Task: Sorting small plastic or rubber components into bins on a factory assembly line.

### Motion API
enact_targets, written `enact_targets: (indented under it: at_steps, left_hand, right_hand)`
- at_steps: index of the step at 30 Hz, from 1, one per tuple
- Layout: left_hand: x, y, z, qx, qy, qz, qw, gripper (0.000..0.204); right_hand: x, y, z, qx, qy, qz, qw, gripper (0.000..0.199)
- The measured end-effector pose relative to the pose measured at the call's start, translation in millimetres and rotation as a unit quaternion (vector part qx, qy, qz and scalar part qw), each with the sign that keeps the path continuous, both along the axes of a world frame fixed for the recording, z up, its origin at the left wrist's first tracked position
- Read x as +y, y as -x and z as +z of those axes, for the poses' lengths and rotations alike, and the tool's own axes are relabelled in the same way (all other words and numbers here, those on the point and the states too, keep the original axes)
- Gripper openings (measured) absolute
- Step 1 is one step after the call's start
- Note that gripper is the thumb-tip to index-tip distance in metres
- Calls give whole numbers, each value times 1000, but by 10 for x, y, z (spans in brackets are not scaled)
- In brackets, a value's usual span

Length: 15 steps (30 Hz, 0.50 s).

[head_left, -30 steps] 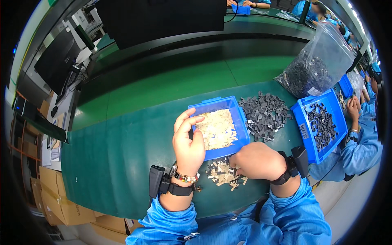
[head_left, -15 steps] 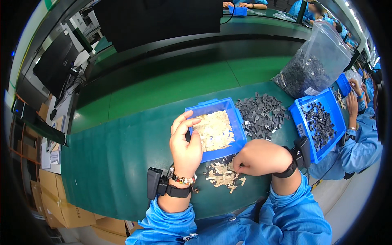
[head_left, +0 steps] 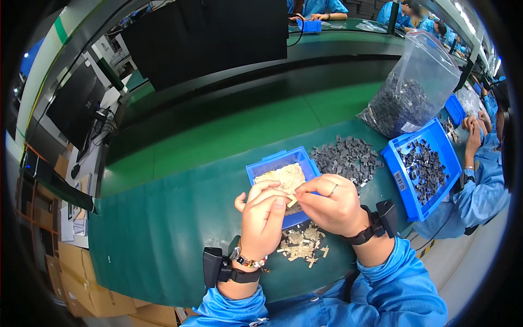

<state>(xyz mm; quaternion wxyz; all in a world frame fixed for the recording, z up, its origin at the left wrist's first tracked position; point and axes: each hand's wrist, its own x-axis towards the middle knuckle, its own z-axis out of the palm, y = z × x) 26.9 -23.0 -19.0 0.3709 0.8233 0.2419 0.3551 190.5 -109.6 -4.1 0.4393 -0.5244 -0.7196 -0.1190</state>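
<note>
Both hands meet over the near side of a blue bin [head_left: 297,219] that holds a heap of pale beige pieces [head_left: 286,177]. My right hand [head_left: 339,210] is closed, thumb and forefinger pinched at a small flat beige piece [head_left: 292,201]. My left hand [head_left: 262,220] is also closed, its thumb and bent fingers drawn together beside that piece. Whatever the left fingertips hold is hidden. Below the bin, a loose pile of beige T-shaped and strip-like pieces [head_left: 303,243] lies on the green mat. Small dark grey parts [head_left: 348,158] are heaped beyond my right hand.
To the right stands a larger blue bin [head_left: 400,182] of dark parts. Behind it leans a clear plastic bag [head_left: 400,103] of similar parts. A co-worker's arm [head_left: 475,144] is at the far right. A black panel [head_left: 207,43] hangs over the bench's far side.
My right hand has risen from the loose beige pile to the bin's near side, bringing up a small beige piece. My left hand has left the bin's left edge, its fingers curling in toward the right.
</note>
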Motion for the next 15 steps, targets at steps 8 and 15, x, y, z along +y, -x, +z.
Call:
enact_targets:
  at_steps: [8, 15]
  left_hand:
    - [27, -50, -18, -41, -84, 29, 995, 7]
    - [59, -47, -45, -65, -86, 29, 994, 6]
  right_hand:
    - [47, 64, -65, 20, -22, -3, 1000, 14]
    - [43, 100, -92, 115, 17, 23, 993, 18]
